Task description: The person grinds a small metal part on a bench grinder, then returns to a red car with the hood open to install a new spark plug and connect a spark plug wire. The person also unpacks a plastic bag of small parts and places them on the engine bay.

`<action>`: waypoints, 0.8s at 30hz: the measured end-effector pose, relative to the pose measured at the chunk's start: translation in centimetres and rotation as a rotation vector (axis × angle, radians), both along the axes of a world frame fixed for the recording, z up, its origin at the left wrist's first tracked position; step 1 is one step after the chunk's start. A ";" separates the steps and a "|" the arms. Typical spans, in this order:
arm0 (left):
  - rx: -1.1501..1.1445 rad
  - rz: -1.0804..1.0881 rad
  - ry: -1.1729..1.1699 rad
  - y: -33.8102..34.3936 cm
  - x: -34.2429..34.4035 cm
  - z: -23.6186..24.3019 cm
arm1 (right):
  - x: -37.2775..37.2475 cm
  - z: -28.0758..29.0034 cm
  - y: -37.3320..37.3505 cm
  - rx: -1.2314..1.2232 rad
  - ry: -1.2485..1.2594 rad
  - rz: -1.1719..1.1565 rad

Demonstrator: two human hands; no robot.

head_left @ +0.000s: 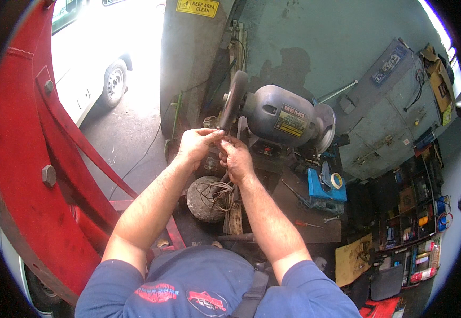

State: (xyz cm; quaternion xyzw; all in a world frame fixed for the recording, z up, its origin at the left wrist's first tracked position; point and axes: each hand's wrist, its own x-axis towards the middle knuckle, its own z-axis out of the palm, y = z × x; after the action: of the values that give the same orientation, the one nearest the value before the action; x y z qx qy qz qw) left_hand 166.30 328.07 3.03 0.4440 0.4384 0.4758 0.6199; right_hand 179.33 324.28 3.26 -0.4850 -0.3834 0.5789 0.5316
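A grey bench grinder (270,114) stands ahead of me, with a dark wheel (234,98) at its left and a paler wheel (326,130) at its right. Just below the dark wheel's lower edge, my left hand (198,144) and my right hand (234,159) meet with fingers closed on a small piece that I cannot make out. The fingertips partly hide it and are very near the wheel, perhaps touching it. Beneath my hands, coiled wire (220,196) lies by a round, rough grey base (201,204).
A red steel frame (23,159) fills the left, with a white vehicle (76,85) beyond. On the bench at right are a blue case (326,193), a screwdriver (307,224) and a spanner (330,219). Metal cabinets (384,148), a parts rack (405,217) and cardboard (349,265) are further right.
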 end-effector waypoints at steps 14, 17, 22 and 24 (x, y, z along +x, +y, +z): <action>-0.066 -0.127 -0.178 0.2 0.3 -0.5 | 1.6 -1.0 0.7 -0.111 0.376 0.118; -0.056 -0.140 -0.224 0.4 0.4 -0.9 | 1.8 -1.1 1.0 -0.152 0.434 0.137; 0.008 -0.058 -0.126 0.6 0.5 -1.4 | 1.6 -0.8 0.8 -0.174 0.442 0.154; 0.018 -0.046 -0.106 0.7 0.6 -1.4 | 1.2 -0.8 0.6 -0.174 0.398 0.112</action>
State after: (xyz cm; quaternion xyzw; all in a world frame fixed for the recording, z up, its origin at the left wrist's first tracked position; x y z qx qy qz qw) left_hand 166.86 328.77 1.64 0.4337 0.3903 0.4884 0.6488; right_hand 180.58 324.88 2.42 -0.3831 -0.2463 0.7227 0.5198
